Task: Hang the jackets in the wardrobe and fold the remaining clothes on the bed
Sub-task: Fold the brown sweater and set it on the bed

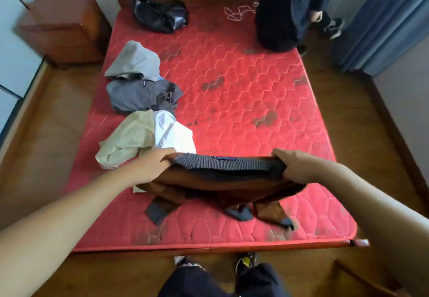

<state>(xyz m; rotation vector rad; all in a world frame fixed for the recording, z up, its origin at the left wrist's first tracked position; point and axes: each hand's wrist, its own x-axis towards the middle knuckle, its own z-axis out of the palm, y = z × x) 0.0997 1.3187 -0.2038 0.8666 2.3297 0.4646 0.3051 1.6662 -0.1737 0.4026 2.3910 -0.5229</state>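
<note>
Slack is my worry: left hand (148, 169) and right hand (294, 169) each clutch an end of the grey ribbed band (222, 164) on the brown garment (220, 184), whose body sags below my grip onto the red mattress (255, 87), where the bunched cuffs (241, 214) may fold in crooked.

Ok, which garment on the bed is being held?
The brown garment with the grey ribbed edge, gripped by the left hand and right hand; the others lie loose.

A standing person (294, 6) is cut off by the top edge. Fingertips of the left hand (148, 166) and right hand (294, 166) are hidden in a brown garment (222, 180); its label (225, 158) is unreadably small.
</note>
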